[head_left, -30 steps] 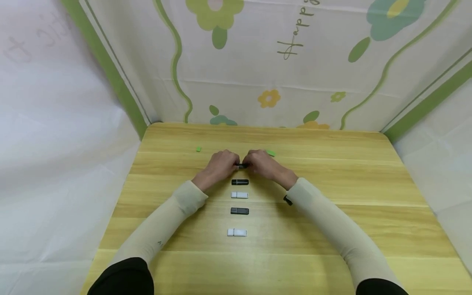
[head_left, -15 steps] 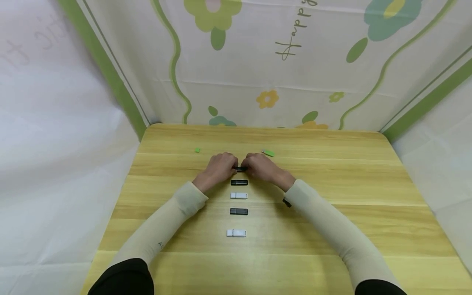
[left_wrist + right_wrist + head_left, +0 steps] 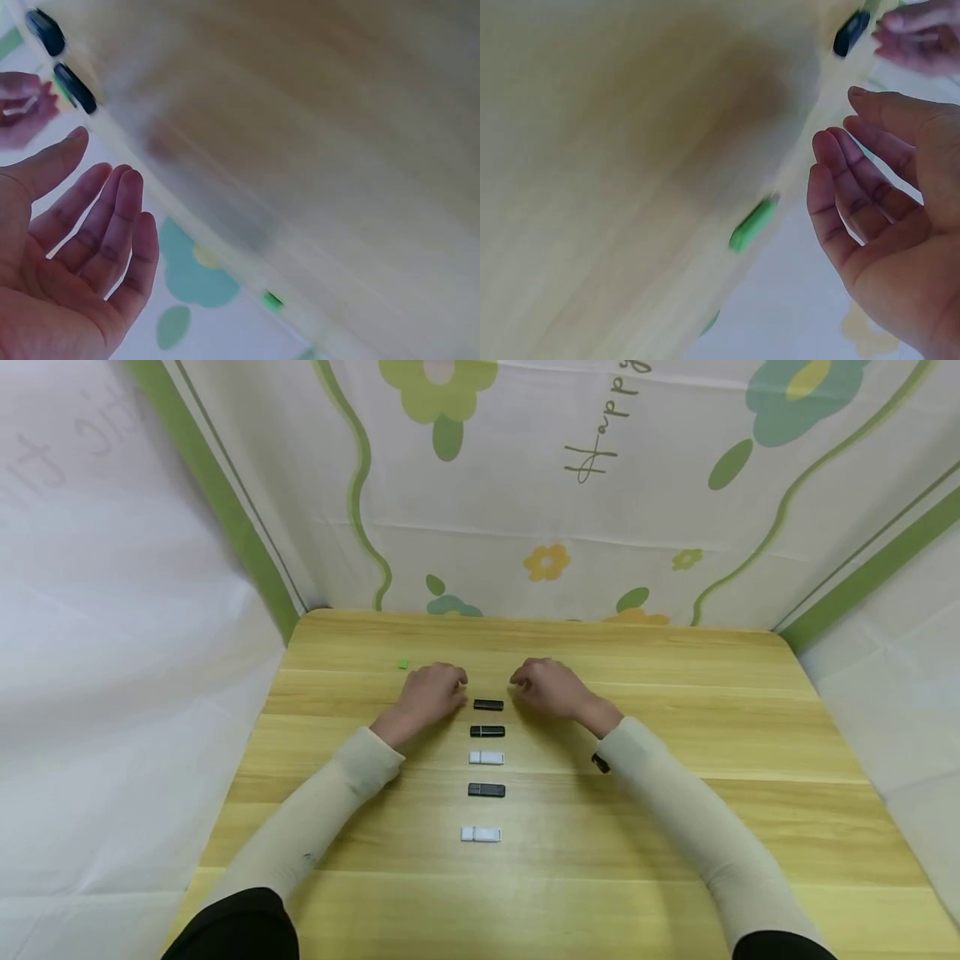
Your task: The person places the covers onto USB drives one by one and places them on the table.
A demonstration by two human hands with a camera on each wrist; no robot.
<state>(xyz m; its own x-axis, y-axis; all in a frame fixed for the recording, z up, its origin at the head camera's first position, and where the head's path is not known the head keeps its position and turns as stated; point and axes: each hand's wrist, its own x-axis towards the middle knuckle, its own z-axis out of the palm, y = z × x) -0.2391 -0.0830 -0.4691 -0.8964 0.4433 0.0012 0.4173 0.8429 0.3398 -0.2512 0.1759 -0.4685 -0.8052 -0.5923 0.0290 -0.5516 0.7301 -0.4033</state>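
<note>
In the head view, three black USB sticks and two white ones lie crosswise in a column on the wooden table. Between the hands is the farthest black USB stick (image 3: 488, 705), touched by neither. My left hand (image 3: 429, 695) hovers left of it, fingers loosely bent and holding nothing. On the other side my right hand (image 3: 553, 688) is likewise empty, its fingers relaxed. A green USB stick (image 3: 753, 223) with its metal plug bare shows in the right wrist view; the right hand hides it from the head view. Beyond the left hand sits a small green cap (image 3: 403, 664).
Nearer the body lie another black stick (image 3: 487, 732), a white stick (image 3: 487, 758), a third black stick (image 3: 487, 791) and the nearest white stick (image 3: 481, 835). A flower-printed cloth (image 3: 480, 502) hangs behind the table (image 3: 675, 827).
Both hands have let go of the farthest black USB stick and drawn apart. It stays on the table. My right hand has shifted right and away from the body, covering the green stick.
</note>
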